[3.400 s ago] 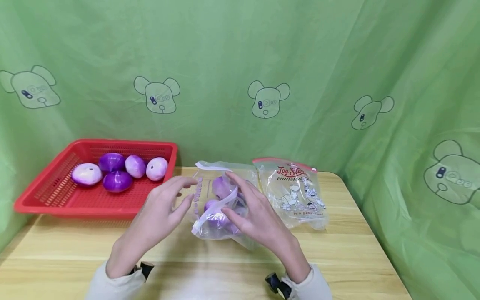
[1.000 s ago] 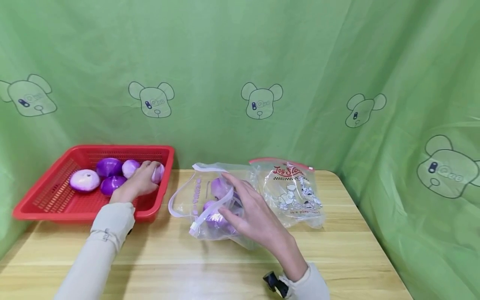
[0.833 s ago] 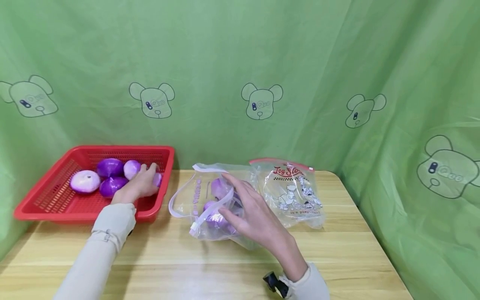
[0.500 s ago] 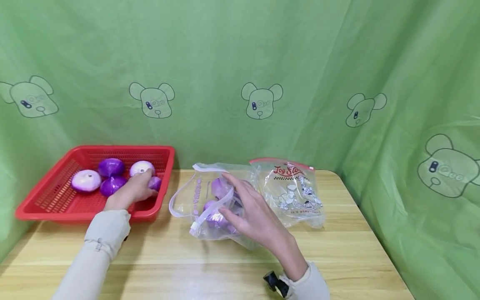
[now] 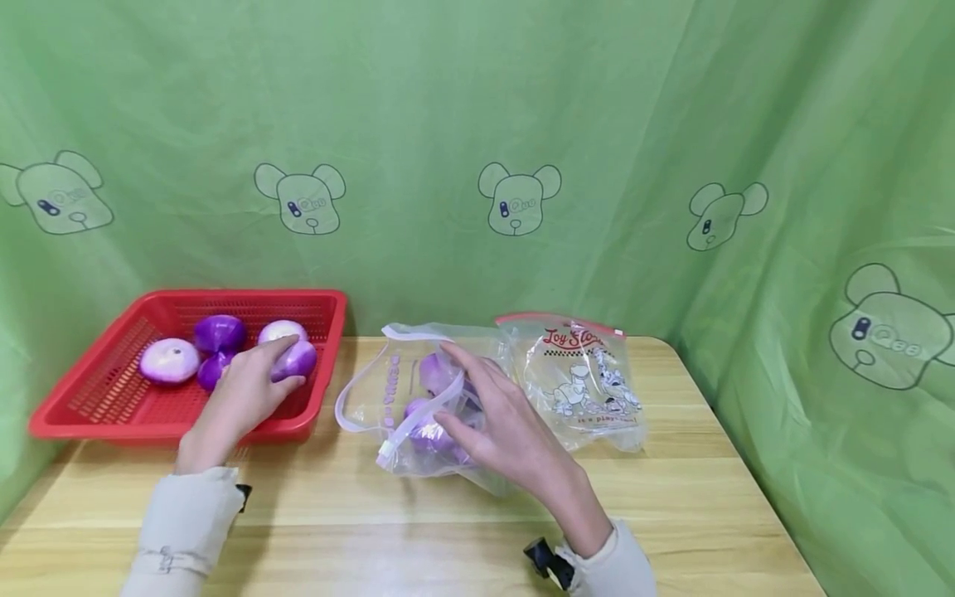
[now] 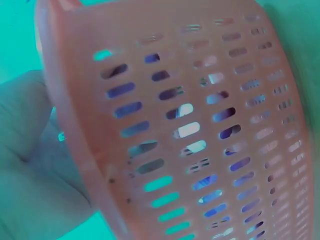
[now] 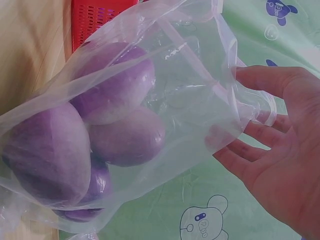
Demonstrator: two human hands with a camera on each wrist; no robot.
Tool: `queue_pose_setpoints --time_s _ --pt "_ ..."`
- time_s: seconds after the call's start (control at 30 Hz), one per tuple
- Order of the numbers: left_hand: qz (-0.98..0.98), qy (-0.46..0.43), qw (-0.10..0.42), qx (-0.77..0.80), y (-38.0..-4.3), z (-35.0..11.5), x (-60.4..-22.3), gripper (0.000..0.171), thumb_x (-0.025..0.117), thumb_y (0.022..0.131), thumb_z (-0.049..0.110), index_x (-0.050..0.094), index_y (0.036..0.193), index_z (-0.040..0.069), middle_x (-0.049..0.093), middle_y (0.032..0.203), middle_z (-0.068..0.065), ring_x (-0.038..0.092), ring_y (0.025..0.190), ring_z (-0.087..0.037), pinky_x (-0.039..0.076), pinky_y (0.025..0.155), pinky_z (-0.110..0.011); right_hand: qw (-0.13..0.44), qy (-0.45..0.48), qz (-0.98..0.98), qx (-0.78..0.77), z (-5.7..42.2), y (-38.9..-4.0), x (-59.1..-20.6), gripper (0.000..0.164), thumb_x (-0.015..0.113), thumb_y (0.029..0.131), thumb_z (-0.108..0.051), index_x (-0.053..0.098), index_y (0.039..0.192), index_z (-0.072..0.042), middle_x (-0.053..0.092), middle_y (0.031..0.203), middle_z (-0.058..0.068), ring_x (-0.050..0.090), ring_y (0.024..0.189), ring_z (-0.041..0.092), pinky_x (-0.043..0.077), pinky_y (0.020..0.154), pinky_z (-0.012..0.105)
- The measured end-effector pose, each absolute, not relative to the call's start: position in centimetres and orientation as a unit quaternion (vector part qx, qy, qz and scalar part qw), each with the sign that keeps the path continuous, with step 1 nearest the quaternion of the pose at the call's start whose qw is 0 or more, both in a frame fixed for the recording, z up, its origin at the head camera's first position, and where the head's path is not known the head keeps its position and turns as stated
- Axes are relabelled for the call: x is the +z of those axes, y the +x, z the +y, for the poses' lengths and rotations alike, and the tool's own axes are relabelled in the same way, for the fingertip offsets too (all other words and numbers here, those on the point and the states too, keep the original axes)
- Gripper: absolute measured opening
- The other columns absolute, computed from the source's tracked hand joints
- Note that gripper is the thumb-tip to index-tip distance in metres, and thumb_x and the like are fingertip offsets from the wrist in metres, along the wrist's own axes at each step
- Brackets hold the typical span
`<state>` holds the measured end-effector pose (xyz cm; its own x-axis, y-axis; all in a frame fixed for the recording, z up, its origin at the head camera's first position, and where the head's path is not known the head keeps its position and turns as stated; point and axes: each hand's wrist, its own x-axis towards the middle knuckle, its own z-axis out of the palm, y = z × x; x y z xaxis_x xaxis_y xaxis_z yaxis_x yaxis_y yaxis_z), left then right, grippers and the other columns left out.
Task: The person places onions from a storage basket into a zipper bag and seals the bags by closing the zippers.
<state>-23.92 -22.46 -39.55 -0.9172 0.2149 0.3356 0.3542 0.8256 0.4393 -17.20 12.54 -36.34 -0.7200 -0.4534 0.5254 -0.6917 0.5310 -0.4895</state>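
Red basket (image 5: 112, 431) is set beneath the left hand (image 5: 242, 394); pale onion (image 5: 170, 361) is lodged left of its fingers. Purple onion (image 5: 299, 361) is held between those fingers and thumb. Clear bag (image 5: 370, 391), onions (image 7: 127, 137) inside, is touched at its mouth by the right hand (image 5: 515, 423), fingers spread; printed bag (image 5: 578, 390) is laid right of these.

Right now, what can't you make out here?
Left wrist view: left hand, its fingertips hidden by the red basket.
Head view: a dark purple vegetable, partly covered by the left hand.
Right wrist view: the bagged vegetables, overlapping, no sure count; the bag, cut off at the left edge.
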Motion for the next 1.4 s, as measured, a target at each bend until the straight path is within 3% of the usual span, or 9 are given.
queue_pose_setpoints --time_s 0.23,0.53,0.8,1.07,1.4 --pt "-0.930 -0.094 0.189 -0.300 -21.7 -21.6 -39.3 0.076 0.082 0.080 0.007 0.038 0.139 -0.011 0.057 0.121 -0.039 0.057 0.108 -0.054 0.045 0.092 -0.066 0.170 0.341 -0.855 0.352 12.3 -17.3 -36.2 0.084 0.077 0.087 -0.018 0.029 0.156 -0.016 0.052 0.144 0.013 0.056 0.125 0.028 0.050 0.100 0.037" --pt "-0.921 -0.105 0.236 -0.292 -20.2 -20.8 -38.0 0.054 0.086 0.076 0.010 0.053 0.115 -0.005 0.065 0.094 -0.024 0.063 0.082 -0.040 0.052 0.075 -0.056 0.172 0.345 -0.854 0.349 12.4 -17.3 -36.1 0.083 0.077 0.087 -0.018 0.030 0.156 -0.015 0.054 0.142 0.009 0.057 0.122 0.028 0.050 0.099 0.037" --pt "-0.916 -0.124 0.258 -0.282 -19.5 -20.9 -37.5 0.055 0.088 0.075 0.012 0.051 0.113 -0.002 0.056 0.073 -0.009 0.050 0.062 -0.022 0.045 0.059 -0.040 0.174 0.349 -0.853 0.347 12.2 -17.4 -36.0 0.085 0.077 0.087 -0.017 0.029 0.156 -0.015 0.054 0.141 0.010 0.057 0.123 0.028 0.050 0.100 0.037" --pt "-0.904 -0.135 0.280 -0.294 -19.3 -20.5 -36.9 0.055 0.087 0.075 0.009 0.049 0.114 -0.002 0.066 0.091 -0.019 0.053 0.065 -0.025 0.046 0.061 -0.042 0.175 0.347 -0.853 0.348 12.1 -17.4 -36.1 0.084 0.077 0.086 -0.017 0.030 0.156 -0.015 0.051 0.145 0.010 0.056 0.125 0.027 0.048 0.102 0.037" --pt "-0.894 -0.155 0.304 -0.290 -18.6 -19.4 -35.9 0.058 0.088 0.075 0.012 0.053 0.120 0.001 0.068 0.098 -0.019 0.059 0.067 -0.028 0.052 0.064 -0.045 0.176 0.344 -0.854 0.349 12.0 -17.4 -36.5 0.085 0.078 0.085 -0.016 0.030 0.155 -0.013 0.051 0.145 0.011 0.056 0.125 0.027 0.048 0.101 0.037"
